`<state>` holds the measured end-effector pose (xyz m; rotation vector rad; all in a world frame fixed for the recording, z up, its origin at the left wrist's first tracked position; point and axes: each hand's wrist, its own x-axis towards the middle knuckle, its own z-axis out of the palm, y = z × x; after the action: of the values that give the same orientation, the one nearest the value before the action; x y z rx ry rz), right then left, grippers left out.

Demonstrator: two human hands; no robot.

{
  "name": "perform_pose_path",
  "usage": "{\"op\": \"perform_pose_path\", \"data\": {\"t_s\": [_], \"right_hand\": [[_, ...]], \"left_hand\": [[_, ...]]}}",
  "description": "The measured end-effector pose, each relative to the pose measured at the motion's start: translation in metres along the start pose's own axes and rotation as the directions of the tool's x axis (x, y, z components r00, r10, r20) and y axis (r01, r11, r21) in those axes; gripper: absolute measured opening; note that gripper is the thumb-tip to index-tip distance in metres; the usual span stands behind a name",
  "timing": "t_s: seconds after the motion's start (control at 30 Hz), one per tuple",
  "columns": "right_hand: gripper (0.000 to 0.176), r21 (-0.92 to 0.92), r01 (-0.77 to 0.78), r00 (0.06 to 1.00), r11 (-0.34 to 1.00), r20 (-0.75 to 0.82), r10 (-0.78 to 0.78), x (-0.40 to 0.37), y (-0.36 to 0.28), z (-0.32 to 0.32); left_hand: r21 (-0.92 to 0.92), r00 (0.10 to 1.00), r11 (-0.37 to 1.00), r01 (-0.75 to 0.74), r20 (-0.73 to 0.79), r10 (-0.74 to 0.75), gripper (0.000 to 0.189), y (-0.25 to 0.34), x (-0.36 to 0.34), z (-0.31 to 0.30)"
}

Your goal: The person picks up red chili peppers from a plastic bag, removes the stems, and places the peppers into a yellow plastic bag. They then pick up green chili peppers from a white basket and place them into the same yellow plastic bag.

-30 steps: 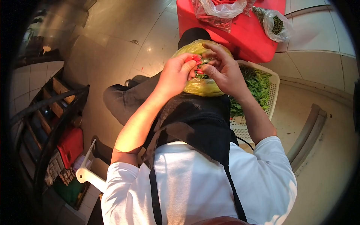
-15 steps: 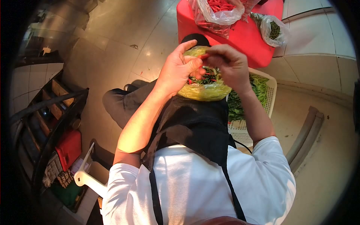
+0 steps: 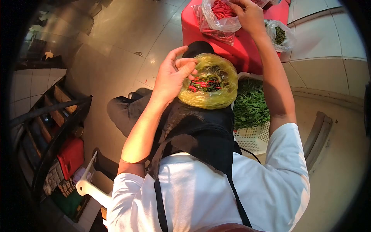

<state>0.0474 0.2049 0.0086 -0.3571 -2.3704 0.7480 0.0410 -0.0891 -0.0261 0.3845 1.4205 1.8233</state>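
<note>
A yellow plastic bag sits on my lap with its mouth gaping, holding dark green stems and several red chilies. My left hand hovers at the bag's left rim, index finger stretched out and the others loosely bent, with nothing visible in it. Farther up, my right hand is over the right side of a clear plastic bag filled with red chilies. Its thumb and fingertips come together there; whatever they may hold is too small to make out.
The chili bag rests on a red stool, near another clear bag of green stems. A cream basket of leafy greens stands to my right. Dark metal shelving is at the left.
My right hand has gone from beside my left hand, where a red chili was between them, up to the clear chili bag. My left hand has shifted slightly left, its fingers looser.
</note>
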Motion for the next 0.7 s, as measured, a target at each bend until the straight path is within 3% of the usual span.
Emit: {"op": "perform_pose_path", "data": {"t_s": [0.07,0.17,0.27,0.3,0.4,0.5,0.6,0.67,0.7], "right_hand": [[0.018,-0.107,0.115,0.993,0.988,0.019,-0.113,-0.002,0.013,0.003],[0.016,-0.357,0.275,0.932,0.893,0.326,-0.157,0.0,0.04,0.024],[0.016,-0.429,0.184,0.96,0.884,0.271,-0.068,0.001,0.023,0.032],[0.016,-0.383,0.194,0.967,0.903,0.231,-0.11,0.0,0.02,0.035],[0.016,-0.384,0.246,0.942,0.89,0.312,-0.126,0.002,0.013,0.033],[0.018,-0.461,0.208,0.956,0.863,0.283,-0.08,0.003,0.027,0.043],[0.018,-0.325,0.173,0.981,0.93,0.142,-0.133,0.007,0.042,0.043],[0.016,-0.151,0.106,0.994,0.983,-0.003,-0.108,0.008,0.011,0.015],[0.014,-0.067,-0.035,0.999,0.997,-0.041,0.033,0.001,-0.025,-0.005]], "left_hand": [[0.002,1.0,1.0,0.002,-0.023,-0.002,0.056,-0.002,0.002,-0.004],[0.048,1.0,0.999,-0.012,-0.015,0.013,0.053,-0.002,0.005,0.002],[0.06,0.999,0.998,-0.021,0.03,0.019,0.052,0.001,0.004,0.01],[0.066,1.0,0.998,-0.022,0.022,0.02,0.052,0.001,0.004,0.009],[0.075,1.0,0.997,-0.023,-0.003,0.023,0.052,-0.002,0.002,0.005],[0.075,0.999,0.997,-0.019,-0.027,0.021,0.052,-0.006,0.001,-0.001],[0.093,0.998,0.995,-0.039,-0.043,0.043,0.051,-0.004,0.002,-0.006],[0.12,0.994,0.99,-0.077,-0.073,0.087,0.05,-0.006,0.0,-0.016],[0.19,0.988,0.979,-0.068,-0.122,0.092,0.047,-0.007,-0.001,-0.022]]}}
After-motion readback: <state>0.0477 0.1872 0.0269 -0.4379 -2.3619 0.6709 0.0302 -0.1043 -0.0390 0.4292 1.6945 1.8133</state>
